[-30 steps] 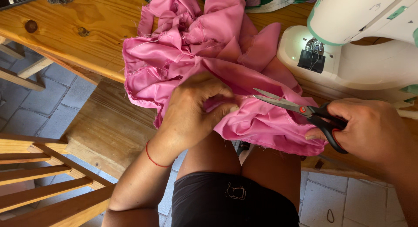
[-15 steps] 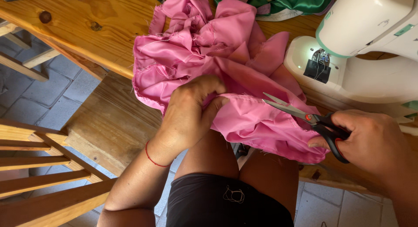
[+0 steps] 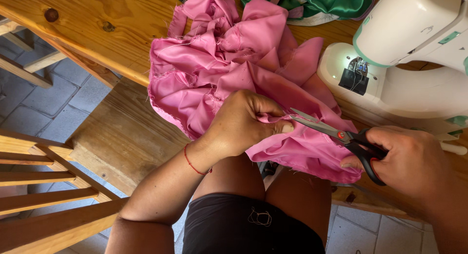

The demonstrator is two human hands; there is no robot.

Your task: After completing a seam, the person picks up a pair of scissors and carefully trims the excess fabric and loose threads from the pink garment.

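A crumpled pink fabric [image 3: 229,64] with frayed edges lies over the edge of a wooden table [image 3: 122,20] and hangs onto my lap. My left hand [image 3: 241,122] pinches a fold of it near the middle, thumb pointing right. My right hand [image 3: 409,159] grips black-handled scissors [image 3: 336,134]. Their blades are slightly apart and the tips point left, almost touching the fold beside my left thumb.
A white sewing machine [image 3: 414,54] stands on the table at the right. Green fabric [image 3: 317,3] lies at the back. A wooden bench [image 3: 122,137] is below the table edge, and a wooden chair [image 3: 44,185] stands at the left over a tiled floor.
The view has shifted slightly. My right hand has brought the scissors a little further left, so the tips are closer to the fold held by my left hand.
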